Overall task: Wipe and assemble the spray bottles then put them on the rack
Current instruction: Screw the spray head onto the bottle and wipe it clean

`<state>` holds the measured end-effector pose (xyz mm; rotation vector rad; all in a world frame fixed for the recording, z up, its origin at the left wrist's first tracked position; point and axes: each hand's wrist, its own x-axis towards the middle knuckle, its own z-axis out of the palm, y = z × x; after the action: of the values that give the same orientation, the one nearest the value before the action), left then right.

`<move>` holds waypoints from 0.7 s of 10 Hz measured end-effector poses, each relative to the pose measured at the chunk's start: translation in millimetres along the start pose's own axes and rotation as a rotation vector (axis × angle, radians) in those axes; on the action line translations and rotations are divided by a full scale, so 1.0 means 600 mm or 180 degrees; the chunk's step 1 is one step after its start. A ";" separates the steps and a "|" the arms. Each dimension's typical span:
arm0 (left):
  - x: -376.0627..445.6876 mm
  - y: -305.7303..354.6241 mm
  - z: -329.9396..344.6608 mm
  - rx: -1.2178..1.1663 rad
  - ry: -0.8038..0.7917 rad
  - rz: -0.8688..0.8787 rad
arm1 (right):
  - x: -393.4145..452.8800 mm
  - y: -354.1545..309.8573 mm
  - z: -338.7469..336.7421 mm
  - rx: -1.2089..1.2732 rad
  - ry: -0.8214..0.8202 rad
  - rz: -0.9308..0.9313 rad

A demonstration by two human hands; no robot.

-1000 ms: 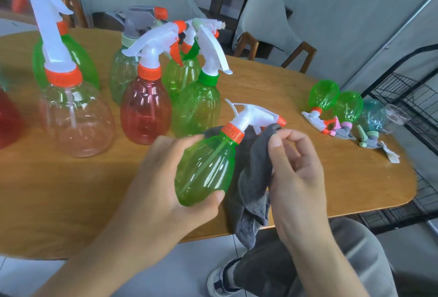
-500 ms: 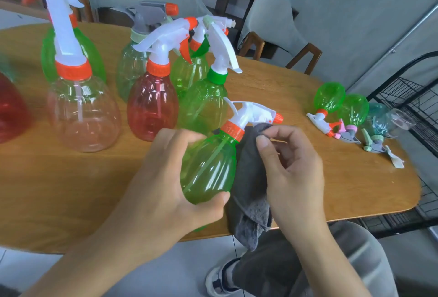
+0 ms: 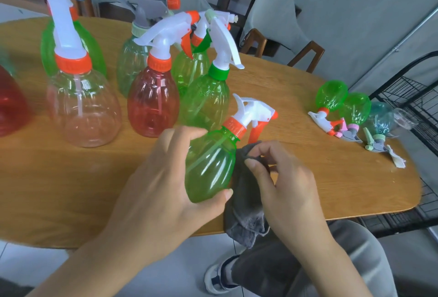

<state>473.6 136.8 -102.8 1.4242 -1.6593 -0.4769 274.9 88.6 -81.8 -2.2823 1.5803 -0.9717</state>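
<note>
The single head-worn camera looks forward and down, close over the wooden table (image 3: pixel 71 190) from its near edge.

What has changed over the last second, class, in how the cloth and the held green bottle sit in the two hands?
The right hand has drawn the grey cloth down off the white sprayer head, baring its orange trigger, and now pinches the cloth beside the green bottle. The left hand keeps its grip on the tilted bottle. The standing bottles have stayed in place on the table.

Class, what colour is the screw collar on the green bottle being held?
Orange, on the green bottle in the left hand; seen in the head view.
</note>
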 end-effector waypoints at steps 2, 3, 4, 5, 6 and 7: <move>0.004 -0.014 0.013 0.0664 0.0305 0.0592 | -0.006 0.008 -0.014 0.0992 0.0254 0.0824; 0.000 -0.022 0.024 0.0599 0.0390 0.0641 | -0.006 0.010 -0.024 0.2014 0.0154 0.1438; -0.005 -0.020 0.032 0.0824 0.0460 0.0861 | -0.005 0.007 -0.035 0.2785 0.0146 0.1851; -0.005 -0.010 0.030 0.0788 0.0336 0.0677 | -0.005 0.005 -0.041 0.3359 0.0137 0.1991; -0.006 -0.003 0.022 0.0748 0.0225 0.0554 | -0.006 0.009 -0.041 0.3697 0.0176 0.2025; -0.003 0.002 0.017 0.1061 0.0375 0.0414 | -0.007 0.011 -0.043 0.3911 0.0254 0.2163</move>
<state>464.6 136.3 -107.8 1.5355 -1.7790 -0.0411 253.4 94.4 -67.3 -0.8206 1.0846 -1.2770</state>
